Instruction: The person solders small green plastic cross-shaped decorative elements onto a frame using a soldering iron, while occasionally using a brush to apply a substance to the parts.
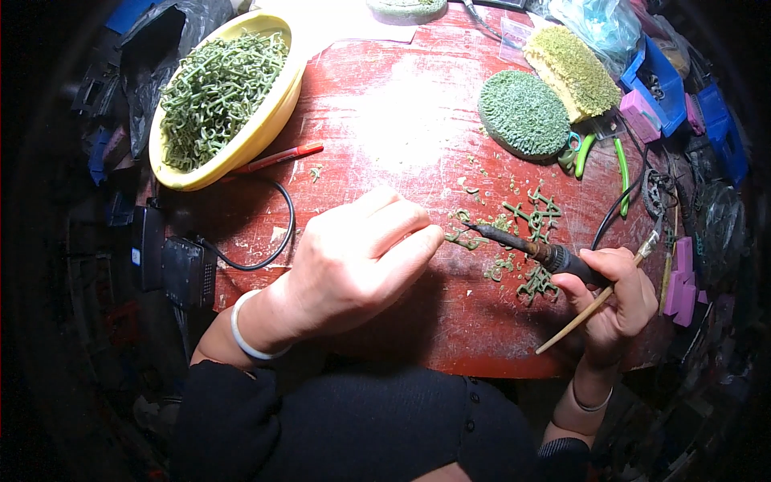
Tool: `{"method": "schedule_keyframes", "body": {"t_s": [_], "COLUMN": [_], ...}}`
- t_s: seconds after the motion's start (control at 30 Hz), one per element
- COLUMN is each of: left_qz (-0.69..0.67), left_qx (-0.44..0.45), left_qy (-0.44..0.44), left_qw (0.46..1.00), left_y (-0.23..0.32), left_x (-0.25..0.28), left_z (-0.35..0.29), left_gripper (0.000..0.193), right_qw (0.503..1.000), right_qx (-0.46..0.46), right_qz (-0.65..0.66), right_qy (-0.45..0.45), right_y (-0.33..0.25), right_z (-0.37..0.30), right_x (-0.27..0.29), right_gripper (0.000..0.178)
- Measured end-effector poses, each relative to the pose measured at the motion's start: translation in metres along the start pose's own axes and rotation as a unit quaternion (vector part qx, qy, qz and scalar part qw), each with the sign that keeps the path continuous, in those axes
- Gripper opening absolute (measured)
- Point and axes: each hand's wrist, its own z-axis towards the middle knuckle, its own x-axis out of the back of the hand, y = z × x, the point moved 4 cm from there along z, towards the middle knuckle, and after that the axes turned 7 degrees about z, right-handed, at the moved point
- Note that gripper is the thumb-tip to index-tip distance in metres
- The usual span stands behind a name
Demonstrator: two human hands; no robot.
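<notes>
My left hand (365, 257) is closed above the red table, thumb and fingertips pressed together; whatever they pinch is hidden or too small to make out. In my right hand (618, 301) is a soldering iron (558, 259) with a dark grip, its thin tip pointing left toward my left fingertips. A wooden-handled brush (586, 316) slants through the same hand, bristles up and to the right. Small twisted green pieces (536, 283) and crumbs lie scattered under and around the iron. Some of these bits sit just beyond my left fingertips.
A yellow basin (293, 96) heaped with green pieces stands at far left, beside a red pen (281, 157). At far right are a round green textured pad (524, 115), a yellow-green spongy block (574, 72), green-handled pliers (622, 177) and blue bins (657, 84). A black box (189, 273) trails a cable.
</notes>
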Motion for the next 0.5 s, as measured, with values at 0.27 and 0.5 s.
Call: {"method": "schedule_keyframes", "body": {"t_s": [0.27,0.5], "left_qz": [-0.002,0.0], "left_qx": [-0.005,-0.005], "left_qy": [0.001,0.003], "left_qw": [1.0,1.0], "left_y": [0.0002,0.0005], "left_x": [-0.0005,0.0], "left_z": [0.0004,0.0018], "left_gripper": [0.025,0.025], "right_qw": [1.0,1.0], "right_qx": [0.001,0.001], "right_qz": [-0.015,-0.022], "right_qy": [-0.016,-0.019], "right_y": [-0.001,-0.0007], "right_z": [0.0008,0.0011], "right_x": [-0.0007,-0.0006], "right_gripper": [0.041,0.041]}}
